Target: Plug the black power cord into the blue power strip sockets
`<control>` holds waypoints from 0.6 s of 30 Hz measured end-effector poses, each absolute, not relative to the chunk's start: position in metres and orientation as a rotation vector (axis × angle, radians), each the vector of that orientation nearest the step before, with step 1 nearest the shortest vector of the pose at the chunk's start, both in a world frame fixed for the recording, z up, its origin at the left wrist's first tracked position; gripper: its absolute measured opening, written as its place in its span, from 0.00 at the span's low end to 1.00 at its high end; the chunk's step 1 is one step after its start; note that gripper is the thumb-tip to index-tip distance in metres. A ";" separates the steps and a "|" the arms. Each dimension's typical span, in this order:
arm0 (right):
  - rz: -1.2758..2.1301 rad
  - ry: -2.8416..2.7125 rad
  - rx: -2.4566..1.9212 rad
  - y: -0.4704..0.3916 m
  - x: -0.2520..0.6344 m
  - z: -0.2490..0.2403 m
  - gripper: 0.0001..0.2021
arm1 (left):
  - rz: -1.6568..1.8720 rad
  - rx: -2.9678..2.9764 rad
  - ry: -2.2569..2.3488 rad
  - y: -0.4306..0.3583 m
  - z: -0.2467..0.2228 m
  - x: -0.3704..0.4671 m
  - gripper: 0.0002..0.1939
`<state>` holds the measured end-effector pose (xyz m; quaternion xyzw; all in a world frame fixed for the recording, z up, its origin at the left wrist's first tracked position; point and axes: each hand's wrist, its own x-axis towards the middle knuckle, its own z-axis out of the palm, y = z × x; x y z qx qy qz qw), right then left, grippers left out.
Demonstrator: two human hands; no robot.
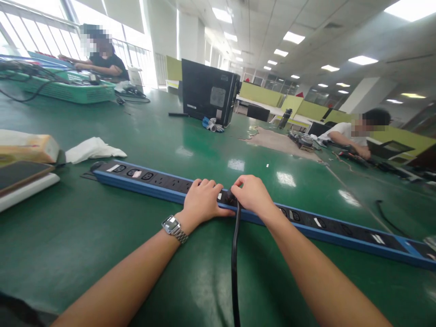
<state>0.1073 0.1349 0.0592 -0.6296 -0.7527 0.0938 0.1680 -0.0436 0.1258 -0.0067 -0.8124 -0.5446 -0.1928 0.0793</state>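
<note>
A long blue power strip [160, 185] with a black socket face lies slantwise across the green table [136, 268]. My left hand [203, 200], with a metal watch [174, 228] at its wrist, is wrapped over the strip near its middle, thumb along the near edge. Just right of it, my right hand [250, 193] pinches a black plug [230, 196] at the strip's socket face. From the plug a thick black cable [235, 263] runs down toward me. How deep the plug sits cannot be seen.
At left are a phone [23, 175], a tissue pack [30, 147], a crumpled white tissue [93, 150] and a green basket [91, 93] of cables. A black computer case [209, 91] stands behind. Two people [107, 63] [347, 134] sit at the far left and right.
</note>
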 end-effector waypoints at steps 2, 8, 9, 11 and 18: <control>0.211 -2.178 -1.806 0.134 0.107 0.063 0.09 | -0.590 -2.439 -1.619 0.126 -0.007 -0.044 0.35; 0.311 -2.159 -1.866 0.137 0.116 0.066 0.09 | -0.593 -2.429 -1.623 0.125 -0.006 -0.043 0.38; 0.316 -2.150 -1.865 0.137 0.116 0.065 0.09 | -0.592 -2.431 -1.623 0.124 -0.006 -0.043 0.38; 0.292 -2.158 -1.859 0.136 0.114 0.060 0.09 | -0.588 -2.431 -1.627 0.124 -0.006 -0.043 0.38; 0.114 -2.190 -1.840 0.122 0.100 0.065 0.10 | -0.563 -2.426 -1.645 0.125 -0.006 -0.043 0.31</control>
